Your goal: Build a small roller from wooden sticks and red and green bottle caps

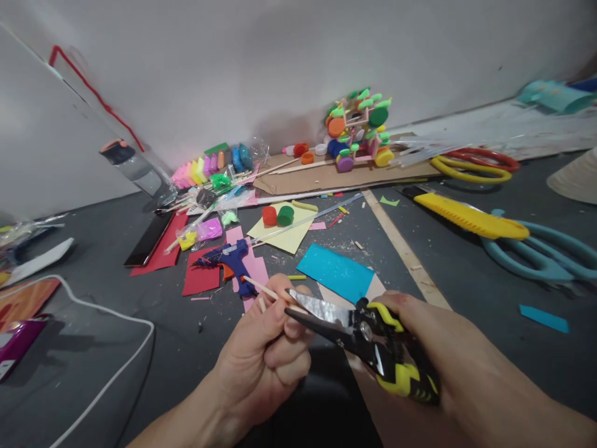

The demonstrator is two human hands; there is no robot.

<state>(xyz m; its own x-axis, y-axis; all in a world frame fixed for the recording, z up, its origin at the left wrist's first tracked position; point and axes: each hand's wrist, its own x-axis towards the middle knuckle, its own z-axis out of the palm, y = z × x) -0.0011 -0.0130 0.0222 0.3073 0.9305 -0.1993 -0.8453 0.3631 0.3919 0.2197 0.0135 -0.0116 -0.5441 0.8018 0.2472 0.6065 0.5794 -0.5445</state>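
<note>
My left hand (270, 348) is closed, pinching a thin wooden stick (259, 286) between thumb and fingers. A second short stick end pokes out beside the thumb. My right hand (429, 330) grips yellow-and-black snips (364, 330), whose blades (321, 308) are parted and reach to the left fingertips. Whether the blades touch the stick is hard to make out. Just beyond the left hand lies a blue glue gun (233, 258) on red and pink paper. A blue paper piece (336, 270) lies behind the snips.
Red and green bottle caps (285, 216) sit on yellow paper (298, 239). Bottle-cap models (359, 127) stand on cardboard (303, 180) by the wall. At right lie a yellow cutter (471, 214) and blue-handled scissors (536, 261). A white cable (140, 320) curves at left, near a bottle (144, 177).
</note>
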